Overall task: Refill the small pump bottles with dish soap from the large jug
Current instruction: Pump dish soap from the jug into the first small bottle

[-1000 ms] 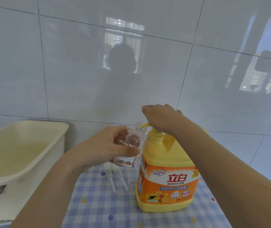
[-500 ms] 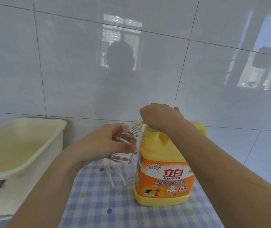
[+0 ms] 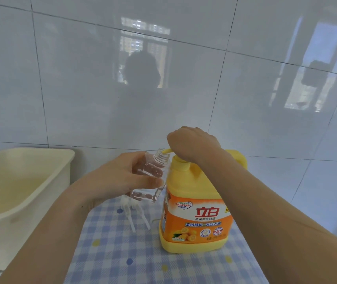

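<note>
Pumping soap in.
My left fingers [image 3: 139,180] clamp the bottle [image 3: 153,171], right fingers [image 3: 175,140] wrap the jug pump [image 3: 182,163]; next press needs neck [image 3: 160,155] under spout [image 3: 167,151].

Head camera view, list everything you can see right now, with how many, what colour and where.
large jug: one, yellow with orange label, upright on the cloth, centre-right.
small bottle: one, clear, tilted, mouth at the jug's spout.
pump heads: apparently two, white, lying on the cloth below the bottle.
tub: one, cream, left.
tablecloth: one, blue-white checked, under the jug.
wall: white tiles, behind.
left grip: bare hand, holds the small bottle.
right grip: bare hand, curled over the jug's pump.
</note>
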